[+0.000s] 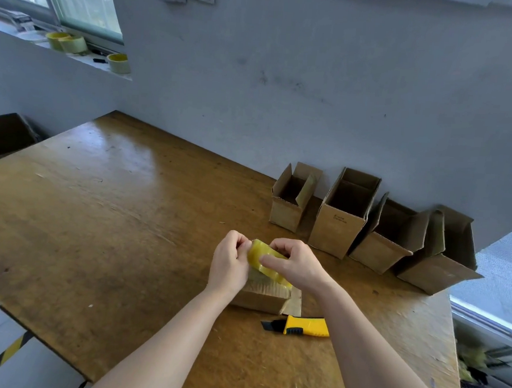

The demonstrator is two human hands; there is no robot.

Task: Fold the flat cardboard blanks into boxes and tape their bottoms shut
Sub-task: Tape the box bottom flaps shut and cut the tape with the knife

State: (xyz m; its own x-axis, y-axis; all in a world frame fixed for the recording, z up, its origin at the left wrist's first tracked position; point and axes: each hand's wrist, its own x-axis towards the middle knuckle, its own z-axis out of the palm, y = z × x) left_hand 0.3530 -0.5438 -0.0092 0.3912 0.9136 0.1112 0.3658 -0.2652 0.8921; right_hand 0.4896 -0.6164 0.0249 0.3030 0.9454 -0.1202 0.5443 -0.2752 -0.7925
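Note:
Both my hands hold a yellowish roll of clear tape (263,262) just above a small cardboard box (264,297) that lies on the wooden table (111,214). My right hand (295,264) grips the roll from the right, fingers curled over it. My left hand (230,260) pinches at the roll's left edge, at the tape end. The hands and the roll hide most of the box's upper face. Several folded boxes (343,212) stand open-topped in a row along the wall at the back right.
A yellow utility knife (303,326) lies on the table just in front of the box. Spare tape rolls (67,42) sit on the window sill at upper left. A dark carton (3,135) stands left of the table. The table's right edge runs near the row of boxes.

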